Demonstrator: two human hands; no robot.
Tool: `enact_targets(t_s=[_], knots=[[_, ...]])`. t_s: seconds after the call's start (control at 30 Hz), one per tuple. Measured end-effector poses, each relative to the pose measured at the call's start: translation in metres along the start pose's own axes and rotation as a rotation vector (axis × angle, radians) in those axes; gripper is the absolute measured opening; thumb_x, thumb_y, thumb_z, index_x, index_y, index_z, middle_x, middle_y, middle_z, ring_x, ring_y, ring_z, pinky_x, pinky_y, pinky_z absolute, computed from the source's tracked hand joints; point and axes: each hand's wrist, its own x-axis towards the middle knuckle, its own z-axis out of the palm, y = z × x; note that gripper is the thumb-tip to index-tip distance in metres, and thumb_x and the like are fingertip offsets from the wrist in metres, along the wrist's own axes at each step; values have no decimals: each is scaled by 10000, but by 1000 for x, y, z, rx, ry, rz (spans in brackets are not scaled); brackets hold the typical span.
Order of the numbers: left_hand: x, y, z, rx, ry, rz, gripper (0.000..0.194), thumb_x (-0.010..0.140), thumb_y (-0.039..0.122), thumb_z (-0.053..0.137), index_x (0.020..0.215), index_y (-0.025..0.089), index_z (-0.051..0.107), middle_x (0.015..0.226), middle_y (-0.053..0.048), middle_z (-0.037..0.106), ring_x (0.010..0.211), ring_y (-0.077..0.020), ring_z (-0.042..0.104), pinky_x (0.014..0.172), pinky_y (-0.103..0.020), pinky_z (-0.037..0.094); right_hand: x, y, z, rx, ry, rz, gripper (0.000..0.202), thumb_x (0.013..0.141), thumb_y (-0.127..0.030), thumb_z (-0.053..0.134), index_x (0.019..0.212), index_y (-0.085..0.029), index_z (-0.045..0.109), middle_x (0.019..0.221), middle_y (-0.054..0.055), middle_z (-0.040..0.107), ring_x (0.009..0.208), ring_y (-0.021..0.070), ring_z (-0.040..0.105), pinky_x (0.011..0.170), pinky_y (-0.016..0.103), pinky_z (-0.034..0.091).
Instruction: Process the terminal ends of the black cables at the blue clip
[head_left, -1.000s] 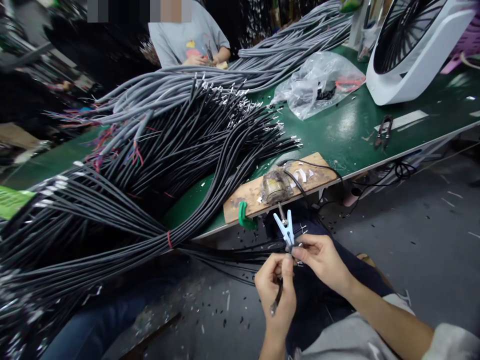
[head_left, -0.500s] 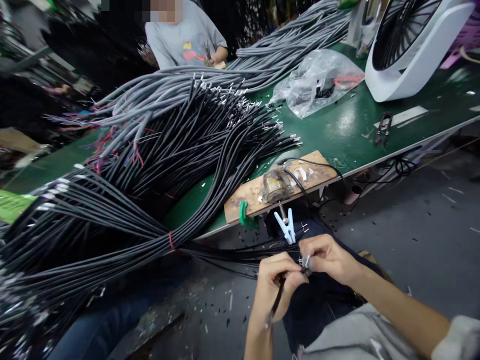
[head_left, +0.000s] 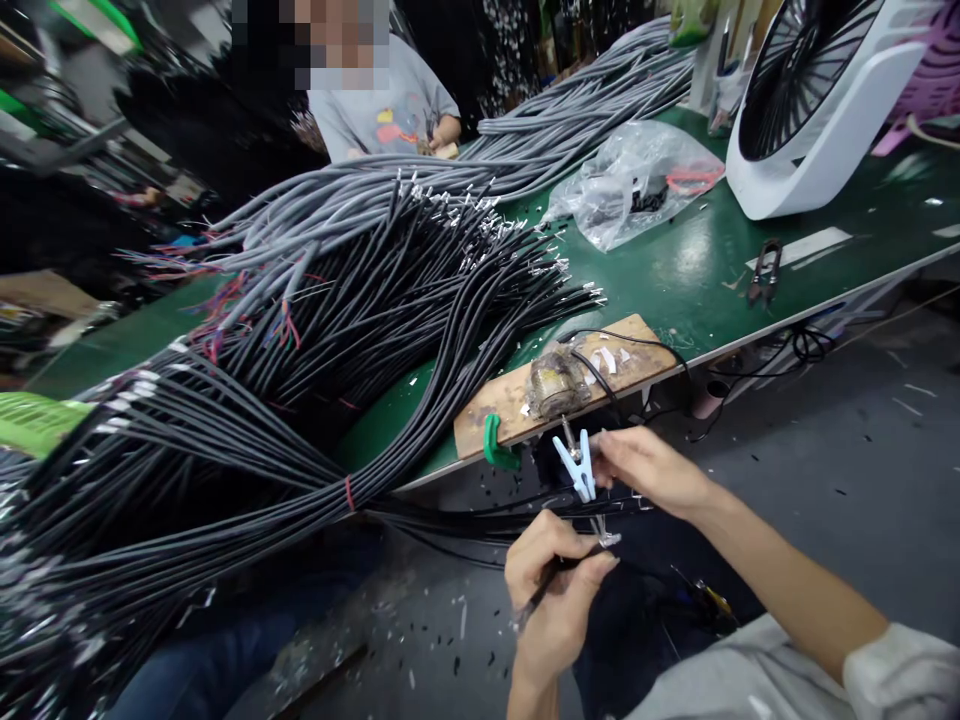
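My left hand (head_left: 551, 585) is closed around a black cable (head_left: 541, 592), pinching it near its stripped end. Silvery strands (head_left: 604, 535) stick out past the fingertips. My right hand (head_left: 656, 468) is up beside a light blue clothespin (head_left: 576, 468), its fingers bent together. The clothespin partly covers the fingertips, so I cannot tell whether they grip it or something small. That clothespin sits on the metal shaft of a small motor (head_left: 555, 385) wrapped in clear plastic. The motor is mounted on a wooden board (head_left: 487, 405) at the bench edge.
A green clamp (head_left: 496, 443) grips the board. Black cables (head_left: 450, 300) and grey cables (head_left: 360, 200) heap across the green bench (head_left: 690, 255). Farther right are a plastic bag (head_left: 615, 190), thread snips (head_left: 765, 272) and a white fan (head_left: 810, 140). A co-worker (head_left: 382, 100) sits opposite.
My right hand has left the cable end and moved up to the clothespin. My left hand keeps the cable, whose strands now show spread out. The view has shifted slightly.
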Motion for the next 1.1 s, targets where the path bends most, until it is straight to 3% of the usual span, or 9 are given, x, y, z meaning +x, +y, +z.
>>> enact_targets(t_s=[0.17, 0.33, 0.5, 0.6, 0.67, 0.77, 0.9, 1.0, 1.1], knots=[[4, -3, 1, -78, 133, 15, 134, 722, 129, 737, 682, 176, 619, 638, 34, 526, 580, -104, 493, 541, -201, 396, 3, 13, 17, 73, -163, -23, 599, 818, -677, 517, 835, -103, 691, 695, 51, 604, 635, 124, 511, 588, 242, 400], [-4, -12, -2, -59, 79, -120, 102, 791, 197, 686, 701, 173, 646, 650, 19, 520, 584, -109, 478, 523, -205, 357, -21, 15, 10, -277, -181, -228, 668, 781, -725, 496, 972, -108, 665, 811, 66, 594, 696, 155, 496, 622, 273, 403], [-16, -11, 5, 74, -15, -244, 262, 892, 263, 565, 652, 158, 569, 640, 15, 462, 586, -110, 430, 524, -225, 295, -40, 19, 18, -691, -17, -594, 314, 943, -359, 518, 815, -115, 667, 728, 70, 617, 684, 159, 495, 647, 291, 394], [-17, -8, 8, 145, -31, -323, 359, 950, 294, 465, 620, 158, 507, 601, 24, 409, 562, -104, 400, 527, -238, 270, -40, 17, 16, -814, 32, -694, 392, 954, -267, 499, 603, -134, 613, 554, 38, 555, 584, 142, 444, 593, 292, 361], [-14, -7, 4, 129, -112, -334, 411, 970, 307, 422, 592, 159, 483, 576, 25, 403, 549, -100, 406, 535, -239, 277, -40, 17, 12, -736, -68, -564, 421, 929, -317, 548, 552, -138, 607, 511, 20, 529, 545, 126, 458, 553, 269, 360], [-5, -7, -4, -5, -302, -170, 481, 970, 382, 408, 553, 158, 488, 537, 19, 439, 529, -99, 435, 542, -238, 306, -43, 28, 11, -279, -262, -200, 471, 825, -524, 624, 569, -129, 631, 498, 16, 557, 424, 91, 486, 404, 202, 348], [7, -9, -8, -90, -290, 33, 371, 906, 422, 532, 639, 170, 589, 568, 7, 524, 527, -104, 472, 517, -227, 326, -47, 51, 19, 327, -228, 260, 498, 642, -601, 713, 565, -117, 624, 443, 10, 587, 266, 69, 443, 224, 149, 260], [9, -11, -6, -36, -234, 47, 272, 864, 371, 608, 679, 172, 616, 594, 0, 545, 544, -116, 486, 522, -230, 346, -41, 50, 16, 375, -194, 398, 355, 604, -431, 734, 498, -113, 618, 387, 8, 584, 216, 66, 410, 188, 143, 232], [7, -12, -5, 30, -204, 37, 183, 840, 265, 637, 684, 171, 615, 616, -2, 559, 570, -124, 500, 544, -236, 364, -25, 31, 3, 235, -142, 343, 307, 580, -365, 749, 467, -113, 618, 369, 13, 586, 213, 65, 404, 204, 148, 237]])
